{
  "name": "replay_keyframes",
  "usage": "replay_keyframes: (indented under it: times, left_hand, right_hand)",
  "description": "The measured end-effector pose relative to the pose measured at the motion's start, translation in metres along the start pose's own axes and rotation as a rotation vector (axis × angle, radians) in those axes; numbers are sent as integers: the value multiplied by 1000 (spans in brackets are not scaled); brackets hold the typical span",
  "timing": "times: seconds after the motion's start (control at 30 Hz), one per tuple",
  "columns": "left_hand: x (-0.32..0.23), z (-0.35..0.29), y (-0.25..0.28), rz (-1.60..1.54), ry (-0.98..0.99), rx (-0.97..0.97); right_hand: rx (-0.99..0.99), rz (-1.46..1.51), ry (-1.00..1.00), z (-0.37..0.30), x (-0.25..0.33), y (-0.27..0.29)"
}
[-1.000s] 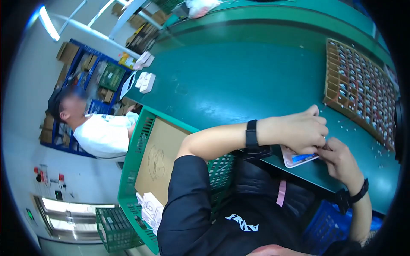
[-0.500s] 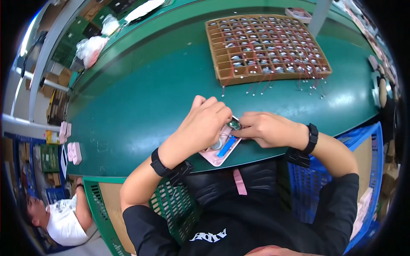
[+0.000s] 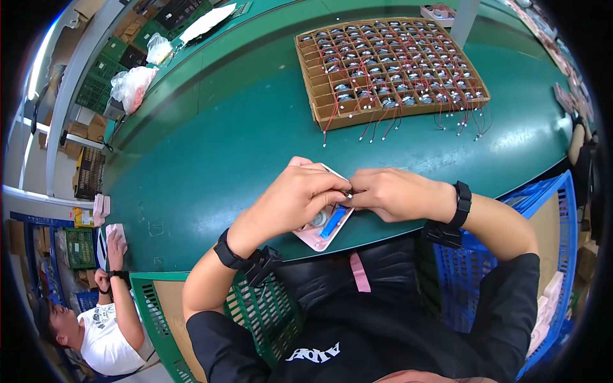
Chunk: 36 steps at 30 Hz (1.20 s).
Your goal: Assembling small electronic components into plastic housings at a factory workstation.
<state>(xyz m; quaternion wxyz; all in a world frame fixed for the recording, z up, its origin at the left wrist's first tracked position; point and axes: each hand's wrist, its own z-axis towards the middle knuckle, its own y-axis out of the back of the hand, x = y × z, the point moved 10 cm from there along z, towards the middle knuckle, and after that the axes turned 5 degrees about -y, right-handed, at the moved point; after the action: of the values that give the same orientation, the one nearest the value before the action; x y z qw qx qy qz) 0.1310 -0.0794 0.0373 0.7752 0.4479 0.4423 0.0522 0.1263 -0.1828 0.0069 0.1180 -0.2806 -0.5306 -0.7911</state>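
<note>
A shallow pink plastic housing (image 3: 311, 242) lies at the near edge of the green table, partly under my hands. Inside it are a blue cylindrical battery pack (image 3: 332, 223) and a round grey part (image 3: 318, 219) that looks like a speaker. Over the housing's right side, my left hand (image 3: 300, 196) pinches with thumb and fingers closed. My right hand (image 3: 391, 193) meets it there, its fingertips pressed together against the left ones. A tiny pale bit shows between the fingertips, but its kind is hidden.
A divided cardboard box (image 3: 402, 113) of speakers with red leads stands on the table's far side. Beside my legs are a green crate (image 3: 142, 276) and a blue crate (image 3: 563, 255). A co-worker (image 3: 112, 338) at left touches a pink housing (image 3: 116, 233) on the table.
My fingertips have closed together over the green circuit board, which now is mostly hidden. The housing has shifted slightly left. The co-worker's hand has reached up to the pink housing.
</note>
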Motion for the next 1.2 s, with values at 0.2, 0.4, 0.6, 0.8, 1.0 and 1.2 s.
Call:
replay_keyframes:
  times: [0.2, 0.4, 0.6, 0.8, 1.0, 1.2]
  left_hand:
    - [-15, 3, -1, 23, -41, -9]
    - [-16, 3, 6, 46, -74, -63]
    - [-21, 3, -19, 651, -148, 48]
    - [-19, 4, -28, 731, -172, 91]
    - [-24, 3, -25, 753, -134, 86]
    - [-24, 3, -28, 767, -174, 47]
  right_hand:
    - [24, -3, -40, 0, -1, 0]
    - [25, 20, -55, 2, -3, 0]
    - [30, 7, -27, 2, -2, -1]
    - [31, 35, -20, 2, -5, 0]
    - [44, 18, -23, 1, -3, -2]
    - [16, 24, -3, 1, -1, -3]
